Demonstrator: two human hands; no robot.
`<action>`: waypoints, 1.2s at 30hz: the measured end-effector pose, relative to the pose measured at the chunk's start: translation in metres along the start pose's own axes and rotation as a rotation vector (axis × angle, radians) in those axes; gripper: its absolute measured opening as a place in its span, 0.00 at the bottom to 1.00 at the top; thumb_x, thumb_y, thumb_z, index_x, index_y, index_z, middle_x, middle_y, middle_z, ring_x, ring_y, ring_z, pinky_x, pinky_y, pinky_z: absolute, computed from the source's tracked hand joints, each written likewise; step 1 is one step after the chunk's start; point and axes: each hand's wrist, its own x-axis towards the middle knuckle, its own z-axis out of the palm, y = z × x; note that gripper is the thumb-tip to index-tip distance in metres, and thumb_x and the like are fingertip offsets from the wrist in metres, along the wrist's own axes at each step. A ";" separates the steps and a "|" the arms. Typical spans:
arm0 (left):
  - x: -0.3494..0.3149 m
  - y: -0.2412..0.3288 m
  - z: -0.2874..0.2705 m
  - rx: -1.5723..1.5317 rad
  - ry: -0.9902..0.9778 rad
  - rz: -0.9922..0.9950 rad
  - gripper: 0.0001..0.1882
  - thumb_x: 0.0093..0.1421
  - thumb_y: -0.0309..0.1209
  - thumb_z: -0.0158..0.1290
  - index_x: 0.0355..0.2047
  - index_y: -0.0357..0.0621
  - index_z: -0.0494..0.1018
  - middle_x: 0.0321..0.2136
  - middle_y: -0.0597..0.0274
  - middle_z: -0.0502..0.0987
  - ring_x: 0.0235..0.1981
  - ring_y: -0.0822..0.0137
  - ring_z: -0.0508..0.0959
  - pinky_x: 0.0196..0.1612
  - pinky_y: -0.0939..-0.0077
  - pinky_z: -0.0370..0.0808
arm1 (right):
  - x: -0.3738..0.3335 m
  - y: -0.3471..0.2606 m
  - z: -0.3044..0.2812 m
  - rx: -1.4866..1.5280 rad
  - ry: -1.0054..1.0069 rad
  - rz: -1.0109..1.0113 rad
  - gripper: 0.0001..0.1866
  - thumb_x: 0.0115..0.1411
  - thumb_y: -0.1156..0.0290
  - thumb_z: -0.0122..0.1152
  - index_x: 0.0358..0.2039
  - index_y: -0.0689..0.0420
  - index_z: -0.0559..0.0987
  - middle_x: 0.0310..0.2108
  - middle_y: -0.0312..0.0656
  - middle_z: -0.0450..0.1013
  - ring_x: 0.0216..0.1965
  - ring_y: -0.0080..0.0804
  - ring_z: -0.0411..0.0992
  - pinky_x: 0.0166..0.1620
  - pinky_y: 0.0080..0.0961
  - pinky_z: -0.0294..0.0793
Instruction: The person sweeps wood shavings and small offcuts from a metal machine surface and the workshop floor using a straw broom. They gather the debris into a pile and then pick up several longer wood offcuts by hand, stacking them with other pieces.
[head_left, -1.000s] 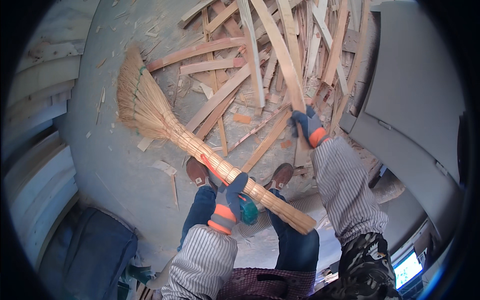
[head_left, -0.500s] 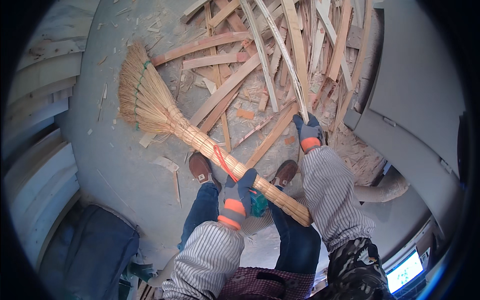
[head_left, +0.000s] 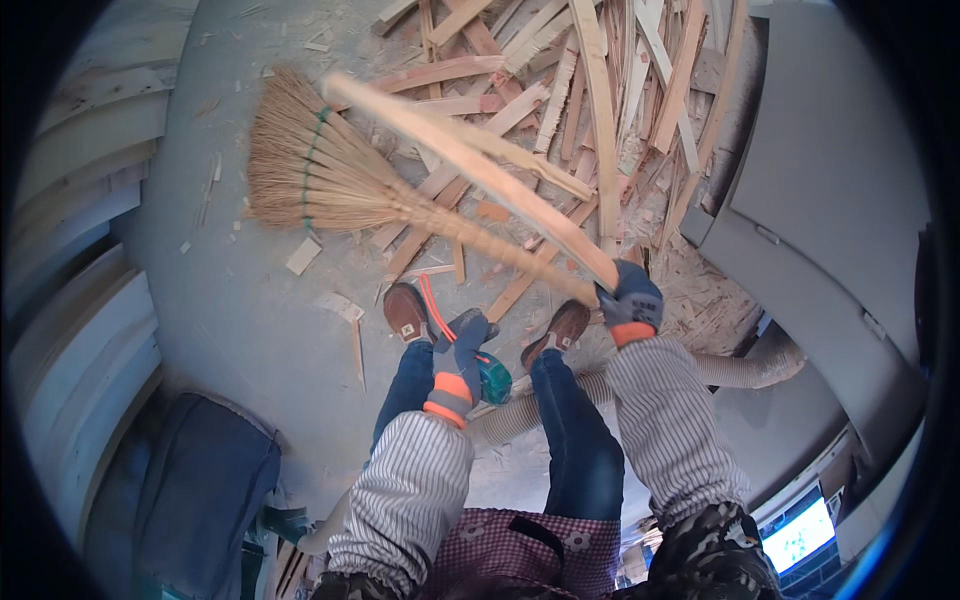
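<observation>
My right hand (head_left: 632,298), in a dark glove with an orange cuff, is closed round the near end of a pale wooden strip (head_left: 470,160). The strip slants up to the left, smeared by motion. Beneath it is a straw broom (head_left: 330,165), its bristles at the left and its handle running to just beside the right hand. I cannot tell whether that hand touches the handle. My left hand (head_left: 460,345), gloved too, is closed at a red cord loop (head_left: 432,305) and a rounded teal case (head_left: 494,379); the broom is apart from this hand.
Splintered wooden strips (head_left: 600,110) and chips heap on the floor ahead. Stacked boards (head_left: 90,310) line the left. A grey cabinet (head_left: 800,230) stands at the right, with a ribbed hose (head_left: 745,370) near it. A lit screen (head_left: 800,535) is at the lower right.
My left hand has let go of the broom, whose handle now lies farther forward. My right hand has moved slightly nearer and its strip has swung left across the broom.
</observation>
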 end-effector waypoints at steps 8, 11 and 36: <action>-0.025 0.088 -0.111 -0.405 -0.002 -0.289 0.39 0.51 0.60 0.42 0.51 0.39 0.59 0.37 0.53 0.74 0.12 0.69 0.69 0.15 0.78 0.66 | -0.124 0.044 -0.110 -0.227 -0.009 -0.135 0.09 0.41 0.65 0.59 0.25 0.50 0.76 0.23 0.43 0.71 0.27 0.43 0.71 0.30 0.34 0.69; -0.054 0.136 -0.153 -0.728 -0.264 -0.311 0.49 0.46 0.70 0.36 0.55 0.41 0.55 0.46 0.51 0.69 0.13 0.73 0.62 0.18 0.78 0.63 | -0.185 0.055 -0.144 -0.136 0.062 -0.110 0.08 0.40 0.66 0.59 0.24 0.50 0.76 0.21 0.43 0.70 0.25 0.44 0.70 0.28 0.34 0.68; -0.215 0.224 -0.092 -0.793 -0.462 -0.172 0.13 0.55 0.40 0.47 0.26 0.42 0.70 0.21 0.62 0.74 0.21 0.67 0.74 0.22 0.76 0.71 | -0.430 0.105 -0.362 -0.133 -0.375 0.051 0.11 0.41 0.64 0.59 0.25 0.54 0.72 0.24 0.46 0.71 0.28 0.46 0.70 0.30 0.35 0.68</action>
